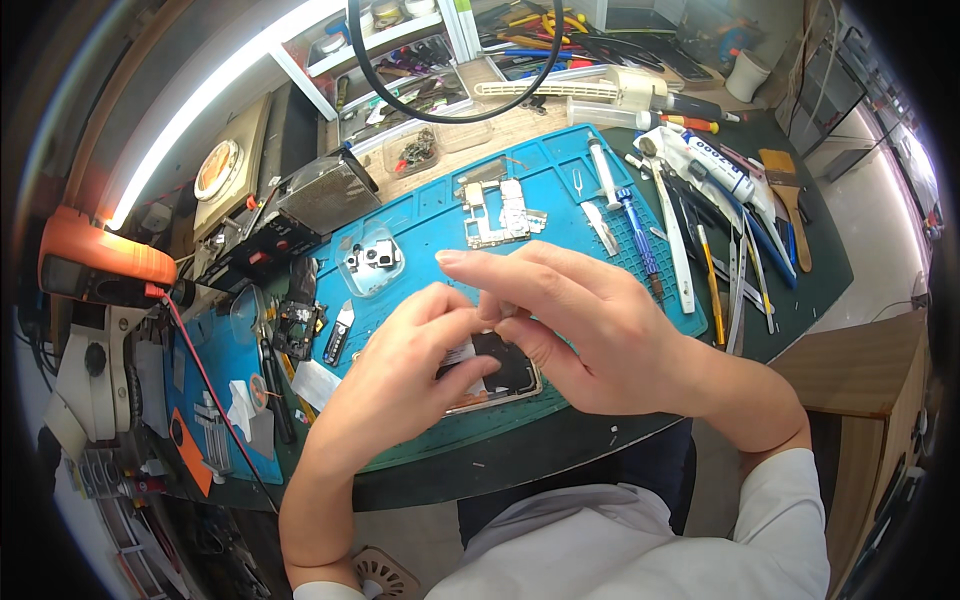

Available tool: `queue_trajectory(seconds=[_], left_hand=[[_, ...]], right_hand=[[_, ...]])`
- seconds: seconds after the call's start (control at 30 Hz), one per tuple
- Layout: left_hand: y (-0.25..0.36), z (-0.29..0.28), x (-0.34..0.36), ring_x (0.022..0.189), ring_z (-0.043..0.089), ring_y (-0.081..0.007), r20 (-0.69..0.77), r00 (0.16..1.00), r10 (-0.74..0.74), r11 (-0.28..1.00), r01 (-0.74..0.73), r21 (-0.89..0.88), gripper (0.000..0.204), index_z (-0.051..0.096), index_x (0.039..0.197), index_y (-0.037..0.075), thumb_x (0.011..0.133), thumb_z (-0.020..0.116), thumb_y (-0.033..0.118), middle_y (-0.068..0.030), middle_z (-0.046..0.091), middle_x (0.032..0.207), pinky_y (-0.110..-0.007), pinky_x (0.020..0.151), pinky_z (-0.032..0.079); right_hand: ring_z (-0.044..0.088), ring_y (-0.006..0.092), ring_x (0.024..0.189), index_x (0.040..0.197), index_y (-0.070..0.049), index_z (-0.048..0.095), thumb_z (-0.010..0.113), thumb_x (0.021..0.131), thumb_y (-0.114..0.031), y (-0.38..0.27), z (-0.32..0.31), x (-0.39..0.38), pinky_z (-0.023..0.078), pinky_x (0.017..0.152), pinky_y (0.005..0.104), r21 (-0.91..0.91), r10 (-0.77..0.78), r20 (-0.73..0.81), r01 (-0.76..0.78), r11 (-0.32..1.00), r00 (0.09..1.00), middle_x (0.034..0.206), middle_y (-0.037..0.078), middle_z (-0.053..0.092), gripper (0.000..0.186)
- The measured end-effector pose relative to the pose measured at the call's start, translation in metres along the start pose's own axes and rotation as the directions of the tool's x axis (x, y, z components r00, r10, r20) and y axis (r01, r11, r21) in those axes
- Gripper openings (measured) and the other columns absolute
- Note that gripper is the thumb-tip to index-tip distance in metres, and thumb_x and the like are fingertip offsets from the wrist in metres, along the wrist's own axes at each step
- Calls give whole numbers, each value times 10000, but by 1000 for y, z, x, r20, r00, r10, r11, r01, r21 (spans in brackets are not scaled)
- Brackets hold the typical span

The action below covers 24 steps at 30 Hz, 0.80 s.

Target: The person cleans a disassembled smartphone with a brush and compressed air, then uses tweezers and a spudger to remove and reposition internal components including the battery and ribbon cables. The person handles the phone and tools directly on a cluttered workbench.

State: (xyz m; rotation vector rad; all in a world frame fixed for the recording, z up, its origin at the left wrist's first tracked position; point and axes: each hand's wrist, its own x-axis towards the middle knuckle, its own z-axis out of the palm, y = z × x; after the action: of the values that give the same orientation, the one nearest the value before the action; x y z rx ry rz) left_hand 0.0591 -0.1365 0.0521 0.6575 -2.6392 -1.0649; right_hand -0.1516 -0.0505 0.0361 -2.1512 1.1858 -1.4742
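My left hand [405,365] and my right hand [600,335] meet over the middle of the blue work mat [430,225]. Their fingertips are pinched together around something tiny that I cannot make out. The right index finger stretches out over the pinch. Just beneath the hands lies an opened phone body [515,368] with a dark inside, partly hidden by my fingers. Beyond them, a pale metal phone circuit frame [500,215] rests on the mat. A see-through dish [372,258] with small black camera parts sits to its left.
Blue-handled screwdriver [640,240], syringe [603,170], tweezers and a brush [787,205] crowd the right side. At left are an orange multimeter [105,255] with a red lead, a metal-cased device [325,190] and a utility knife [339,333]. A black ring [450,117] hangs ahead.
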Motion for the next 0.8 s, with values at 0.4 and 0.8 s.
queue_trajectory(seconds=[0.4, 0.8], left_hand=[[7, 7, 2, 747, 649, -194, -98, 978, -182, 983, 179, -39, 279, 631, 1105, -12, 914, 816, 73, -87, 654, 938, -324, 678, 565], [5, 11, 4, 783, 630, -115, -4, 964, -265, 920, 251, -302, 352, 589, 1206, -3, 903, 760, -53, -70, 574, 1051, -267, 653, 556]], right_hand=[[696, 236, 860, 1478, -32, 614, 681, 920, 106, -2, 1, 0, 597, 750, 348, 20, 0, 7, 0, 1000, 1000, 979, 118, 689, 578], [706, 243, 874, 1475, -31, 614, 683, 911, 113, -1, 1, -1, 600, 750, 349, -4, 5, 7, -5, 1000, 1000, 992, 117, 699, 586]])
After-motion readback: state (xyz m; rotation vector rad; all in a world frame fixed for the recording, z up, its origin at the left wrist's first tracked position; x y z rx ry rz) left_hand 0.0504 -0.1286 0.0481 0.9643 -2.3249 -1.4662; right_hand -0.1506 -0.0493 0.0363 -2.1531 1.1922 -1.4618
